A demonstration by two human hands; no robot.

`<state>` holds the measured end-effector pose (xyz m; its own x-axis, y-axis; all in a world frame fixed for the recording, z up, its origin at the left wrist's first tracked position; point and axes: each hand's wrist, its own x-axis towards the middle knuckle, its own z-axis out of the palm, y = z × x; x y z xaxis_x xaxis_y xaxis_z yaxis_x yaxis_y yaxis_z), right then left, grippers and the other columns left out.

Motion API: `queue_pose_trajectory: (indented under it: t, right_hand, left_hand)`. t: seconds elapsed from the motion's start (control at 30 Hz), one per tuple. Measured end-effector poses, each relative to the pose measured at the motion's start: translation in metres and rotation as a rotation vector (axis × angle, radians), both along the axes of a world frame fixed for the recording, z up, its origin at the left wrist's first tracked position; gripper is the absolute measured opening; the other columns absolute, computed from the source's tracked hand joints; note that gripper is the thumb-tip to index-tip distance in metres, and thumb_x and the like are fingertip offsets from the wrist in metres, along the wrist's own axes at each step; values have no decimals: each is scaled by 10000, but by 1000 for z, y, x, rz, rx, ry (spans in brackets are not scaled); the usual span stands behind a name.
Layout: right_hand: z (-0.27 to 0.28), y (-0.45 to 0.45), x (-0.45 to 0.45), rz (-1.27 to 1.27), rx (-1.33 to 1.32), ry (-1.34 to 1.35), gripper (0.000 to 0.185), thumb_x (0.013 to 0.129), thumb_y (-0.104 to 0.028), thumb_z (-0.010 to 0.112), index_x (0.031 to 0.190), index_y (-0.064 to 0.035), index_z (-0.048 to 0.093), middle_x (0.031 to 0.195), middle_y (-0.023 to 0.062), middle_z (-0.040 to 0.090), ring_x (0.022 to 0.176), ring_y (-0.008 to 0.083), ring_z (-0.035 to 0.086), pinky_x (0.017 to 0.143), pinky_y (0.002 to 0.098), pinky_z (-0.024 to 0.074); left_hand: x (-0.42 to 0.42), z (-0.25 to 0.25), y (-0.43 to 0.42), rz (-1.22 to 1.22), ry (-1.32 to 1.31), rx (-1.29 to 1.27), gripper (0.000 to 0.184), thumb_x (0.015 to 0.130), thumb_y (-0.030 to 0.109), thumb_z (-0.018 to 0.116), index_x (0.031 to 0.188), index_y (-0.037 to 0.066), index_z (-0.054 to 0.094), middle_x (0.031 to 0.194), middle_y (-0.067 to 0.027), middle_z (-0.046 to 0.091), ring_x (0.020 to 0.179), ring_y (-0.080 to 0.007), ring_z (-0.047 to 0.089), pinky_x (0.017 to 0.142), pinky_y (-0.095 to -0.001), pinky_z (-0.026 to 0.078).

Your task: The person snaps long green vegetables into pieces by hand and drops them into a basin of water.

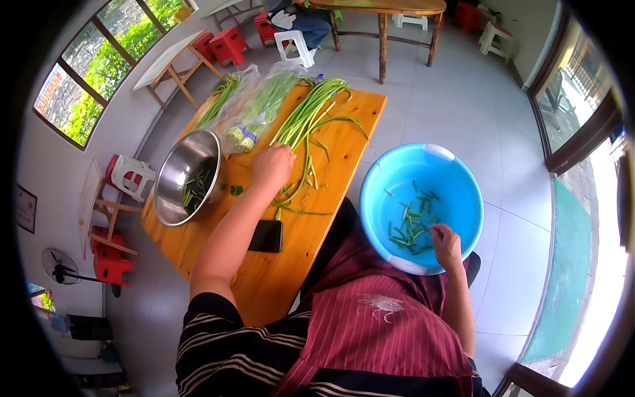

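Observation:
Long green garlic scapes [305, 118] lie loosely bunched across the wooden table [261, 291], some trailing toward its right edge. My left hand [272, 167] is at their near end, fingers curled round the stems; the fingertips are partly hidden. Over the near right side of a light blue basin [466, 192], my right hand [446, 243] has its fingers pinched together, and what they hold, if anything, is too small to make out. Short cut green pieces [411, 228] are scattered on the basin's bottom.
Left of my arm, a steel bowl [167, 192] holds dark green bits. Plastic bags [254, 99] with more greens lie at the table's far end. A black phone [266, 236] lies near my forearm. A person [307, 30] sits beyond, near stools.

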<state>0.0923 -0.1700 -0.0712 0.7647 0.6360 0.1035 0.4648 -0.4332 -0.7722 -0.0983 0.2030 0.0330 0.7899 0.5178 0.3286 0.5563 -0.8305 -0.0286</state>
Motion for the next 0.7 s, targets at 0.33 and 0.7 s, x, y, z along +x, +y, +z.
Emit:
queue_pose_trajectory:
  t: [0.33,0.7]
  right_hand:
    - [7,-11,-4,-35,-33,54,141,770,-107,538,826,11,592,763,160,593,684,273,582,621,322,447]
    - [15,-4,-5,-64,-30,140,160,782,-121,534,858,4,598,736,153,588,647,221,574,599,304,439]
  left_hand:
    - [22,-4,46,141,346,-111,94,692,56,530,740,21,603,801,-156,613,729,-301,602,624,-382,471]
    - [21,86,9,-169,-558,-1286,88,840,129,510,877,50,513,770,-55,591,602,-79,511,577,-200,431]
